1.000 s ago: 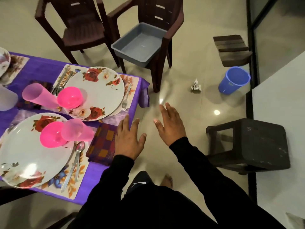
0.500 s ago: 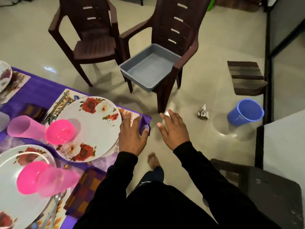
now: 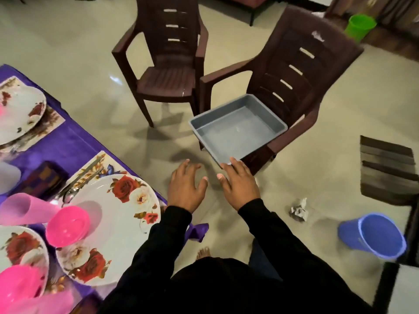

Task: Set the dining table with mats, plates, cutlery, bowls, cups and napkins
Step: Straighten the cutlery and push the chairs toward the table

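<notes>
Both hands out in front, palms down, holding nothing. Left hand (image 3: pixel 186 188) fingers spread, relaxed, over bare floor just past the table corner. Right hand (image 3: pixel 240 184) also spread flat; fingertips (image 3: pixel 235 160) at the near corner of the grey tub (image 3: pixel 238 130). Can't tell if touching or just above it. Black sleeves on both arms.

Tub sits on the seat of the rt brown chair (image 3: pixel 294 71), overhanging the front edge, nothing in it. 2nd brown chair (image 3: pixel 167 53) just beside it, to its left.

Table (image 3: pixel 68 141) w/ purple cloth at left, laid: floral plate (image 3: pixel 118 223) on a mat (image 3: pixel 97 164), pink bowl (image 3: pixel 68 225) on that plate, pink cup (image 3: pixel 25 211) lying on its side next to the bowl. Cutlery (image 3: pixel 77 182) on the mat's far edge, partly under the plate rim. Folded checked napkin (image 3: pixel 45 175) just beyond. More plates at the left edge, cropped.

Floor: blue bucket (image 3: pixel 376 236) tipped, crumpled paper (image 3: pixel 299 210) near it, striped doormat (image 3: pixel 387 168), green bucket (image 3: pixel 359 26) far back.
</notes>
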